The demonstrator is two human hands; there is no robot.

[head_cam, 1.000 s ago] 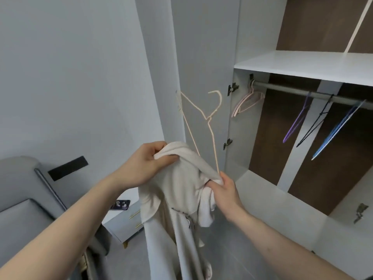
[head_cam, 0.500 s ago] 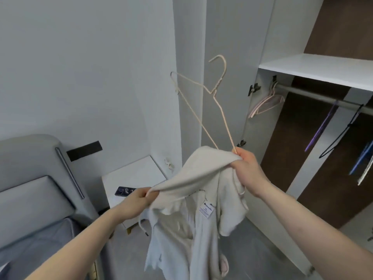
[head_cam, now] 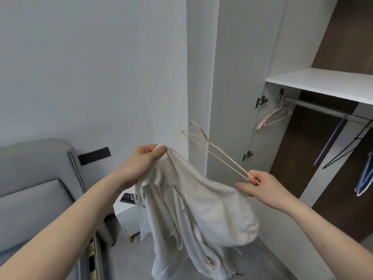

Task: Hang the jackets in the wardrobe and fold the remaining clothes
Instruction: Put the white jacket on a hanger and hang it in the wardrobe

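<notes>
Two hands are busy: your wardrobe (head_cam: pixel 302 81) stands open at two o'clock, the white jacket (head_cam: pixel 193 211) hangs at centre, its edge pinched in your left hand (head_cam: pixel 141 162). Your right hand (head_cam: pixel 260 188), at three o'clock, pinches the hanger (head_cam: pixel 220 154).

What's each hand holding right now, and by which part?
Left hand grips the white jacket by a bunched upper edge. Right hand pinches the beige wire hanger at one end of its frame, hook pointing away.
</notes>
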